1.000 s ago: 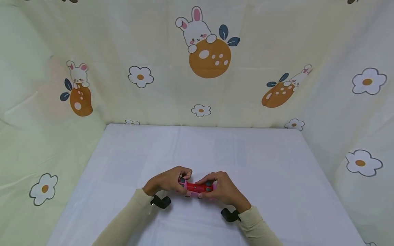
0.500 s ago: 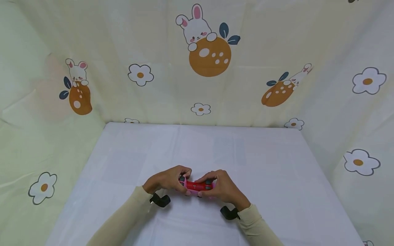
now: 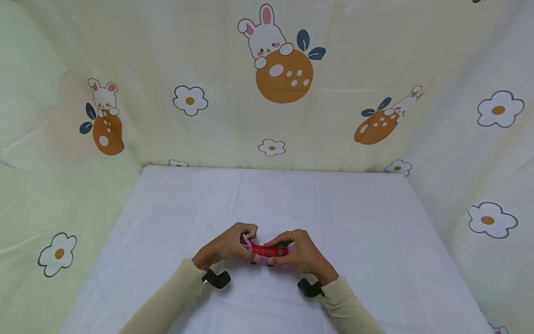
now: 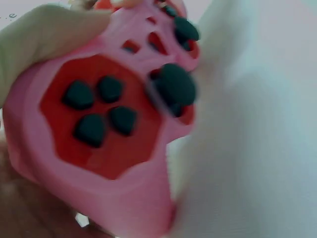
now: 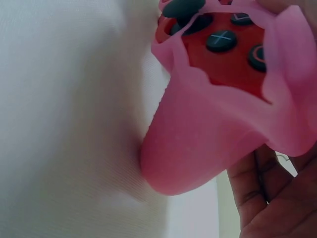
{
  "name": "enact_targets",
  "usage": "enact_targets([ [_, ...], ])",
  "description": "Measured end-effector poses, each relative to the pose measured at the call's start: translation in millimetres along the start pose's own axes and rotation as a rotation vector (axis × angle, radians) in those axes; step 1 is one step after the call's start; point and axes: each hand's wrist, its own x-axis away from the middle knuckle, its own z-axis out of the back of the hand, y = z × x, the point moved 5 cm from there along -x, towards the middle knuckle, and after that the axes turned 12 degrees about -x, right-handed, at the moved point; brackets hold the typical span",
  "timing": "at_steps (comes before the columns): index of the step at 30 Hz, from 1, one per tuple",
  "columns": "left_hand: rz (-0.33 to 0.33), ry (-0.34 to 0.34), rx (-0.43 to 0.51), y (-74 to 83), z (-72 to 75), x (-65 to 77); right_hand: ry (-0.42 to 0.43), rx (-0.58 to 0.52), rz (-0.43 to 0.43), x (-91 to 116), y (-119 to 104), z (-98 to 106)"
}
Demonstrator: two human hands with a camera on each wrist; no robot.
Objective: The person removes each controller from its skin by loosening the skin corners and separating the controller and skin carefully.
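Both hands hold a red game controller (image 3: 267, 251) in a pink silicone cover (image 5: 193, 134), low over the white table. My left hand (image 3: 229, 242) grips its left end, where a pink edge stands up by the shoulder buttons. On that side the cover frames the direction buttons (image 4: 91, 130) and the thumbstick (image 4: 173, 85). Around the right end, my right hand (image 3: 303, 254) has its thumb and fingers on front and back. There the cover's edge lies loose and wavy beside the X button (image 5: 221, 40); the grip handle is wrapped in pink.
The white-covered table (image 3: 359, 213) surrounds the hands. A patterned curtain (image 3: 225, 130) with rabbits and flowers hangs behind and at both sides. Each wrist carries a black camera mount, the left one (image 3: 217, 279) and the right one (image 3: 310, 288).
My left hand has shifted slightly up and left, and the pink edge at the controller's left end now stands out across the shoulder buttons. The right hand has hardly moved.
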Motion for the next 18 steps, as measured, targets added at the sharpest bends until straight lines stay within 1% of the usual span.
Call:
enact_targets([
  [3, -0.036, 0.132, -0.047, -1.4, 1.4, 4.9, 0.008, -0.022, -0.017, -1.0, 1.3, 0.3],
  [6, -0.041, 0.252, -0.084, -2.6, 2.6, 10.2, 0.011, -0.044, -0.026, -2.3, 2.0, 0.9],
  [9, -0.041, 0.349, -0.111, -3.1, 2.7, 15.5, 0.016, -0.06, -0.042, -3.2, 3.0, 1.5],
  [11, -0.043, 0.395, -0.122, -3.6, 2.1, 17.7, 0.019, -0.071, -0.054, -3.7, 3.9, 2.5],
  [13, -0.044, 0.427, -0.134, -3.8, 1.7, 19.3, 0.021, -0.082, -0.063, -4.3, 4.4, 3.1],
  [16, -0.048, 0.449, -0.131, -3.9, 2.0, 20.9, 0.025, -0.098, -0.066, -5.3, 5.9, 3.9],
  [18, -0.054, 0.452, -0.123, -4.3, 2.5, 21.4, 0.03, -0.101, -0.066, -5.8, 6.6, 4.2],
])
